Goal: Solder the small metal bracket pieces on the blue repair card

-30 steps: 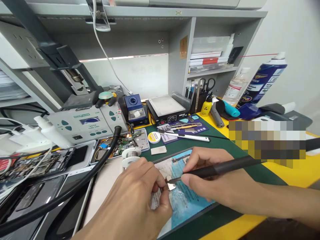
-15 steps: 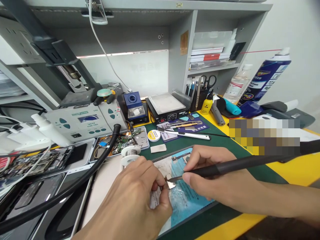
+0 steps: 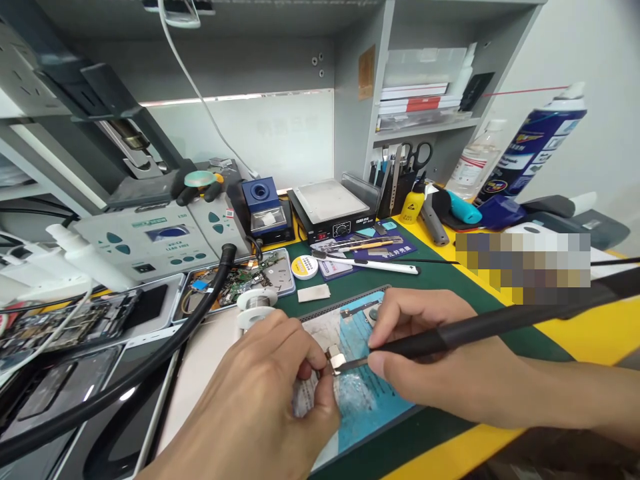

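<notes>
My left hand [image 3: 270, 383] pinches a small metal-plated part [image 3: 336, 360] between thumb and fingertips, just above a blue-and-white printed mat [image 3: 370, 407]. Part of the piece is hidden behind my fingers. In my right hand [image 3: 440, 360] is a black soldering iron [image 3: 480, 325], gripped like a pen. Its dark tip points left and meets the shiny face of the small part, as far as I can see. A spool of solder wire [image 3: 257, 301] stands just beyond my left hand. Another small metal piece [image 3: 361, 307] lies on the mat's far side.
A thick black hose [image 3: 165, 373] crosses the left side over phone parts. Behind are a tray of circuit boards [image 3: 285, 273], a blue iron stand [image 3: 265, 200], a heating plate [image 3: 330, 207] and a white brush [image 3: 370, 262]. Bottles and a spray can [image 3: 535, 147] stand back right.
The small part has turned in my left fingers, and the iron's tip now lies lower on its face. The whole view has shifted slightly.
</notes>
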Demonstrator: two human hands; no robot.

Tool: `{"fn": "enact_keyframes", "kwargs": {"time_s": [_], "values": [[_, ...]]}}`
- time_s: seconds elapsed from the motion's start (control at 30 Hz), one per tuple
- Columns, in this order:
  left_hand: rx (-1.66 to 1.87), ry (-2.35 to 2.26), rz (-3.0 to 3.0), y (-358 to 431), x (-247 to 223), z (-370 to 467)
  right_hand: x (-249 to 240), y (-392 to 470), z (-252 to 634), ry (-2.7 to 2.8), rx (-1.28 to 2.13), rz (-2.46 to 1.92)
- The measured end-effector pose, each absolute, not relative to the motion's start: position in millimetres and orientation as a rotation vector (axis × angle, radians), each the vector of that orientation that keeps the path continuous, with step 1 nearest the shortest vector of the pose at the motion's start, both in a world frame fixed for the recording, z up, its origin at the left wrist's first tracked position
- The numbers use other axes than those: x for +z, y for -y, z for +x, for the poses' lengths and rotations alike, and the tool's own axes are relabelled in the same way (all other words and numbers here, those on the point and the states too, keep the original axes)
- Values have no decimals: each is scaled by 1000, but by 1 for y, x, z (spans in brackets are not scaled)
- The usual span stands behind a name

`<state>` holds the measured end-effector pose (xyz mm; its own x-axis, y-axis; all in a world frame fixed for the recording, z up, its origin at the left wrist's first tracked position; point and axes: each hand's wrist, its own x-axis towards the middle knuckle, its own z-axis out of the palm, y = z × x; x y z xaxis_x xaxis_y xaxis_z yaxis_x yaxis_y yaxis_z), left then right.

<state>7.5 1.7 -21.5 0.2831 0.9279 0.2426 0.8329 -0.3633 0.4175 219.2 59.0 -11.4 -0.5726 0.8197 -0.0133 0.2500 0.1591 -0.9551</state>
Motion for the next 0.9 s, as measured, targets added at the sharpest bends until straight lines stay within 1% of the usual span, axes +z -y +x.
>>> {"fn": "enact_keyframes", "kwargs": {"time_s": [0.77, 0.9], "values": [[679, -1600, 2399, -2, -23, 3, -7, -62, 219, 1907, 1507, -1009], [658, -1596, 2414, -3, -23, 2, -7, -65, 218, 1811, 1527, -1018]]}}
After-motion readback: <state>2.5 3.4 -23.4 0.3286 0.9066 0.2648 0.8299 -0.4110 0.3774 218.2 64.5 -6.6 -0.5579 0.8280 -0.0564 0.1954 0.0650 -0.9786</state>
